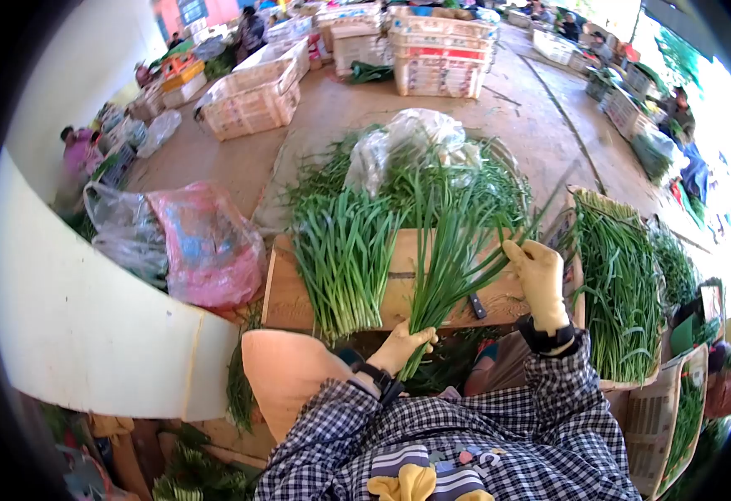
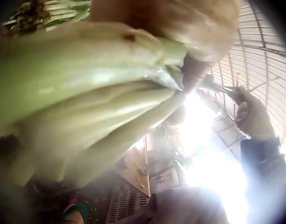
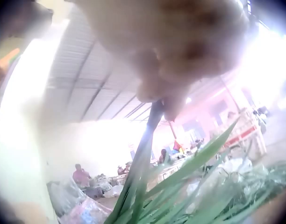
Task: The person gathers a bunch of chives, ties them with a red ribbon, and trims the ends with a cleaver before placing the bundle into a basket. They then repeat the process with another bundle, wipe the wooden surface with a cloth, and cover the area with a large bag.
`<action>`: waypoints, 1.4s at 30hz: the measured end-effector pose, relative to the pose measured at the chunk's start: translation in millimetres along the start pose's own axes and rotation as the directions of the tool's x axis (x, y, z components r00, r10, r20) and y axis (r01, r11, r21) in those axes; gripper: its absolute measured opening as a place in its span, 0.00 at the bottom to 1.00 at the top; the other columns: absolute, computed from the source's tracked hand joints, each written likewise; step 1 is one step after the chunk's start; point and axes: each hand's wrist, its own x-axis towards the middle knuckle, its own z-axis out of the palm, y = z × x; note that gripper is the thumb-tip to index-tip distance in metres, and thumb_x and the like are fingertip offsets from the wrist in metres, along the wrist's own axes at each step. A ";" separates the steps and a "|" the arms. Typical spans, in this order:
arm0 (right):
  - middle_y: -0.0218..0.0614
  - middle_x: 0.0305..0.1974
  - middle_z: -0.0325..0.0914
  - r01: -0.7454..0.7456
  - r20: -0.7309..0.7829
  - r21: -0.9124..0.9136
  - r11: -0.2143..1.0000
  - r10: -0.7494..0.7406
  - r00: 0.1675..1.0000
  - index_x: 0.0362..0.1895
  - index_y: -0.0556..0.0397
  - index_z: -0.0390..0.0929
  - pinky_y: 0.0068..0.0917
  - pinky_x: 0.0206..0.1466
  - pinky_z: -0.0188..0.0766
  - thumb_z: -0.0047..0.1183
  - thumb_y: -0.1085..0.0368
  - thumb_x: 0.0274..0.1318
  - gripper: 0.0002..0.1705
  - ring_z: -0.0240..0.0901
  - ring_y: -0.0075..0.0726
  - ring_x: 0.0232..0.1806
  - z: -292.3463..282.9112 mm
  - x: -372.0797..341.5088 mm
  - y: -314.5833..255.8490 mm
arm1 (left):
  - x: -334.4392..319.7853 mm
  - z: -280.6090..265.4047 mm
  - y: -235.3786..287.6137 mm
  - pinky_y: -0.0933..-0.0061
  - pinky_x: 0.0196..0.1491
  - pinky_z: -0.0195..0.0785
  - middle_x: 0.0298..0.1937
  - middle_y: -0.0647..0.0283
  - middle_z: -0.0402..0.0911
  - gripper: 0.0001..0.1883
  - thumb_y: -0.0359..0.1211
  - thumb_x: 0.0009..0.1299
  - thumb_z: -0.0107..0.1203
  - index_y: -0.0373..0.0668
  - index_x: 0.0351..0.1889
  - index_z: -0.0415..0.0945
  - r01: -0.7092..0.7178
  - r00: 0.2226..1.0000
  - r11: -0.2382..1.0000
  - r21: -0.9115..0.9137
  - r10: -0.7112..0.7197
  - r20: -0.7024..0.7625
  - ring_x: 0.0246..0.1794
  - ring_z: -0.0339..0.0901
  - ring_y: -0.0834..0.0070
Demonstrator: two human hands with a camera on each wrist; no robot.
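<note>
Left hand (image 1: 402, 346) clamped round the pale stem ends of a bunch of long green leaves (image 1: 442, 267), held upright and leaning at the near edge of the table (image 1: 299, 288). Right hand (image 1: 539, 275), apart from the left, pinches leaf tips at the bunch's upper right. A second bunch (image 1: 345, 263) lies on the table, left of the held one; black-handled knife (image 1: 476, 306) lies to its right.
</note>
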 end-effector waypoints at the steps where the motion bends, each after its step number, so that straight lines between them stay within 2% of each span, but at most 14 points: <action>1: 0.37 0.16 0.63 -0.043 -0.013 0.038 0.998 0.043 0.999 0.23 0.62 0.75 0.29 0.23 0.62 0.63 0.62 0.62 0.19 0.62 0.26 0.17 2.1 -11.1 -12.0 | 3.8 -0.2 -1.7 0.69 0.44 0.71 0.41 0.62 0.82 0.19 0.41 0.77 0.57 0.40 0.58 0.72 0.056 0.998 0.998 -0.033 -0.057 -0.024 0.37 0.77 0.75; 9: 0.29 0.23 0.75 0.322 -0.061 -0.381 0.867 -0.371 0.927 0.40 0.61 0.86 0.18 0.25 0.64 0.57 0.76 0.61 0.06 0.70 0.16 0.22 -16.4 -81.2 2.9 | 40.5 19.1 -40.6 0.71 0.40 0.76 0.43 0.61 0.82 0.18 0.34 0.75 0.58 0.37 0.59 0.75 -0.073 0.992 0.972 -0.222 0.047 -0.119 0.39 0.79 0.73; 11: 0.29 0.25 0.80 0.212 -0.183 0.079 0.974 -0.195 0.964 0.34 0.64 0.84 0.18 0.25 0.63 0.60 0.72 0.64 0.07 0.68 0.15 0.21 -14.9 -87.5 -6.4 | 37.7 24.0 -31.4 0.71 0.41 0.77 0.46 0.62 0.81 0.19 0.31 0.74 0.59 0.39 0.62 0.74 -0.092 0.996 0.976 -0.196 0.089 -0.026 0.43 0.78 0.75; 15: 0.33 0.22 0.80 -0.083 -0.239 -0.169 0.982 0.041 0.970 0.32 0.59 0.85 0.20 0.22 0.58 0.58 0.63 0.68 0.13 0.66 0.16 0.19 -22.5 -56.5 -49.8 | 4.6 22.1 9.5 0.73 0.40 0.75 0.44 0.64 0.81 0.22 0.30 0.71 0.63 0.38 0.61 0.74 -0.047 0.984 0.980 -0.194 0.079 0.161 0.39 0.77 0.78; 21: 0.26 0.18 0.70 0.025 -0.140 -0.123 0.992 -0.042 0.989 0.36 0.54 0.87 0.20 0.20 0.52 0.56 0.55 0.67 0.16 0.59 0.17 0.17 -28.7 13.1 -57.0 | 1.0 13.8 -11.0 0.71 0.41 0.72 0.38 0.64 0.79 0.20 0.30 0.65 0.63 0.37 0.55 0.75 -0.083 0.927 0.993 -0.088 0.109 0.360 0.34 0.78 0.75; 29: 0.27 0.33 0.77 0.382 -0.211 -0.229 0.895 -0.429 0.878 0.43 0.53 0.86 0.17 0.31 0.61 0.48 0.55 0.74 0.18 0.68 0.18 0.28 -62.6 92.2 -105.3 | 6.2 -0.2 -35.1 0.69 0.47 0.73 0.44 0.59 0.83 0.24 0.33 0.65 0.66 0.35 0.58 0.74 0.067 0.981 0.985 -0.161 -0.036 0.188 0.38 0.81 0.73; 33: 0.33 0.51 0.83 0.500 -0.241 0.530 0.685 -0.444 0.863 0.52 0.56 0.82 0.25 0.50 0.75 0.46 0.62 0.76 0.15 0.79 0.27 0.42 -83.1 204.1 -88.7 | 13.6 -12.1 -43.3 0.69 0.49 0.74 0.45 0.58 0.84 0.23 0.34 0.68 0.66 0.35 0.58 0.76 0.038 0.981 0.988 -0.153 -0.008 0.193 0.42 0.81 0.71; 35: 0.36 0.54 0.83 0.732 0.083 -0.385 0.562 -0.769 0.634 0.55 0.57 0.81 0.31 0.53 0.78 0.50 0.63 0.72 0.15 0.82 0.34 0.46 -107.7 354.7 26.3 | 12.0 -9.5 -42.1 0.70 0.50 0.73 0.45 0.59 0.85 0.20 0.32 0.70 0.65 0.36 0.57 0.77 0.016 0.981 0.983 -0.181 0.020 0.195 0.43 0.81 0.72; 37: 0.42 0.52 0.83 0.403 0.374 -0.885 0.234 -0.160 0.914 0.55 0.58 0.80 0.35 0.50 0.80 0.54 0.61 0.69 0.17 0.83 0.37 0.47 -55.9 264.6 -29.1 | 14.7 -11.5 -43.0 0.70 0.51 0.74 0.45 0.60 0.84 0.18 0.31 0.71 0.64 0.36 0.57 0.78 -0.041 0.974 0.968 -0.247 0.094 0.208 0.44 0.81 0.73; 38: 0.44 0.45 0.85 0.647 0.482 -0.498 0.578 -0.436 0.760 0.54 0.53 0.81 0.38 0.45 0.80 0.54 0.58 0.67 0.17 0.83 0.38 0.43 -52.3 332.4 108.4 | 22.2 -13.1 -52.1 0.71 0.52 0.74 0.45 0.61 0.84 0.18 0.31 0.71 0.64 0.37 0.58 0.78 -0.094 0.968 0.960 -0.265 0.150 0.201 0.43 0.80 0.74; 39: 0.42 0.41 0.86 0.608 0.558 -0.787 0.104 -0.299 0.774 0.53 0.49 0.83 0.36 0.42 0.81 0.54 0.52 0.67 0.19 0.82 0.34 0.40 -31.0 300.4 120.2 | 19.8 -14.4 -44.1 0.69 0.52 0.74 0.44 0.61 0.84 0.16 0.31 0.72 0.63 0.37 0.56 0.79 -0.130 0.968 0.963 -0.236 0.175 0.181 0.42 0.79 0.74; 40: 0.42 0.43 0.86 0.080 0.426 -0.649 0.757 0.273 0.863 0.53 0.51 0.82 0.34 0.45 0.81 0.49 0.49 0.70 0.21 0.82 0.35 0.41 -7.6 179.1 16.6 | 19.1 -15.7 -39.5 0.69 0.51 0.74 0.43 0.62 0.83 0.15 0.31 0.72 0.63 0.37 0.55 0.79 -0.156 0.969 0.961 -0.229 0.193 0.152 0.42 0.79 0.74; 41: 0.44 0.45 0.85 0.180 0.446 -0.790 0.586 0.349 0.824 0.53 0.52 0.82 0.33 0.48 0.80 0.48 0.51 0.72 0.21 0.82 0.37 0.43 10.9 138.0 5.4 | 19.1 -17.2 -37.3 0.69 0.50 0.73 0.42 0.62 0.83 0.14 0.31 0.72 0.62 0.37 0.53 0.79 -0.178 0.971 0.957 -0.228 0.208 0.115 0.41 0.79 0.75; 42: 0.45 0.50 0.84 0.111 0.438 -0.677 0.728 0.276 0.856 0.57 0.50 0.81 0.34 0.53 0.79 0.52 0.59 0.69 0.17 0.82 0.39 0.48 21.0 104.5 47.3 | 20.5 -19.1 -34.6 0.69 0.49 0.72 0.41 0.63 0.83 0.12 0.31 0.72 0.62 0.38 0.51 0.79 -0.199 0.970 0.954 -0.223 0.223 0.091 0.41 0.79 0.75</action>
